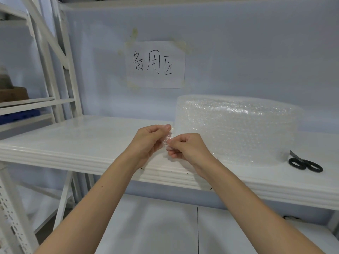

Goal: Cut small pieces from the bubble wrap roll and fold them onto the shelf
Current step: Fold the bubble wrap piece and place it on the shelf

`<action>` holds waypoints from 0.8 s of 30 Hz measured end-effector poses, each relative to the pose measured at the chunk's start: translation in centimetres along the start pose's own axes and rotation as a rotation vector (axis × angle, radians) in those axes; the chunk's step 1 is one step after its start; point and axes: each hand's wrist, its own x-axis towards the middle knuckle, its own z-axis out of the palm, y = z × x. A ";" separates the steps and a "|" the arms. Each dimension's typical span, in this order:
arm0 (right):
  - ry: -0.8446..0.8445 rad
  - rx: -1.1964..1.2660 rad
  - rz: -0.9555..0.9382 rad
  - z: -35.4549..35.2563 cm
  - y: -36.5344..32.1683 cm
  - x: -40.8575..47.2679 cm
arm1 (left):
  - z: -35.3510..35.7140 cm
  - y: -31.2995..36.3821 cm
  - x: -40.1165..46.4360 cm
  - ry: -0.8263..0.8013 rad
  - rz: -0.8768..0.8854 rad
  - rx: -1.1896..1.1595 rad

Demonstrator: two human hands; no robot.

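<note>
A large clear bubble wrap roll lies on the white shelf, right of centre. Just left of the roll, above the shelf's front part, my left hand and my right hand are closed together on a small bubble wrap piece, pinched between the fingers of both. Most of the piece is hidden inside the hands. Black-handled scissors lie on the shelf to the right of the roll, blades pointing away.
A paper sign with handwritten characters is taped to the back wall. White shelving uprights stand at the left, with boxes on a neighbouring rack. A lower shelf sits beneath.
</note>
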 end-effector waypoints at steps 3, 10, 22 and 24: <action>0.037 0.022 -0.021 -0.3 -0.2 0.2 | -0.2 0.0 -0.5 -0.072 -0.020 0.057; 0.069 0.017 -0.026 -0.1 0.1 0.5 | -0.3 -0.6 -0.7 0.026 -0.024 0.054; 0.085 -0.021 0.013 -0.5 0.2 0.3 | -3.9 0.7 0.6 0.172 -0.083 0.324; 0.082 -0.059 0.006 -0.6 0.3 0.4 | -4.9 0.8 1.0 0.221 -0.103 0.454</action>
